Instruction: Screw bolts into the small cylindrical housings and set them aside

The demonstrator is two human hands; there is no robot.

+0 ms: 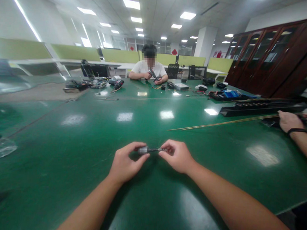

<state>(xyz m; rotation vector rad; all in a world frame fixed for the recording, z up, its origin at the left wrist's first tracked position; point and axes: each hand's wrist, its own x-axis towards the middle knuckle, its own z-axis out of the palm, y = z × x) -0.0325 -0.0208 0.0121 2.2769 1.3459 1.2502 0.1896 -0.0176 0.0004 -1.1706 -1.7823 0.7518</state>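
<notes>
Low over the green table (71, 179), my left hand (123, 163) grips a short grey metal cylinder (143, 150) between thumb and fingers. A thin dark rod (153, 150) runs out of the cylinder's right end, lying nearly level. Pinched around the rod's far end are the fingertips of my right hand (178, 157). Part of that end looks spiralled like a drill bit, but the fingers hide much of it, so I cannot tell its exact kind.
Opposite sits a person (149, 69) holding a dark tool. On the right, another person's hand (290, 121) holds long thin yellow rods (219, 124) beside black rails (260, 107). A cordless drill (116, 83), assorted parts and a tool tray (228, 95) lie farther back.
</notes>
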